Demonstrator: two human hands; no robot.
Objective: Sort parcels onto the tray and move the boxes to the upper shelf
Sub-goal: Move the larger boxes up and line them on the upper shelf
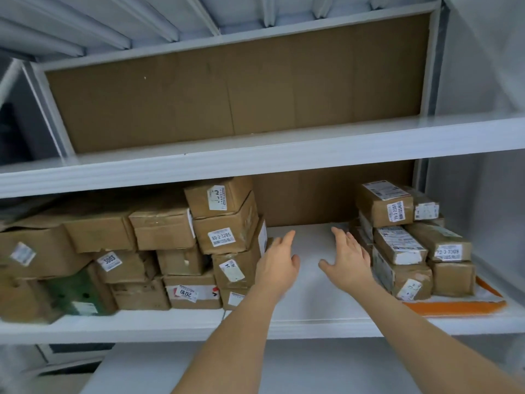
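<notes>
Both forearms reach up from 6 o'clock into the middle shelf (312,322); left hand (279,265) and right hand (348,261) are spread flat, fingers wide, holding nothing, over the bare gap at center. Boxes split two ways: left stack (227,237) at 9 o'clock of the left hand, its edge just beside or touching the fingers, can't tell; right stack (397,245) at 3 o'clock of the right hand, sitting on an orange-rimmed tray (454,307), long axes running front-to-back. Each hand is nearer its own pile. Upper shelf (255,155) at 12 o'clock shows no boxes. Likely next: grab one and lift.
</notes>
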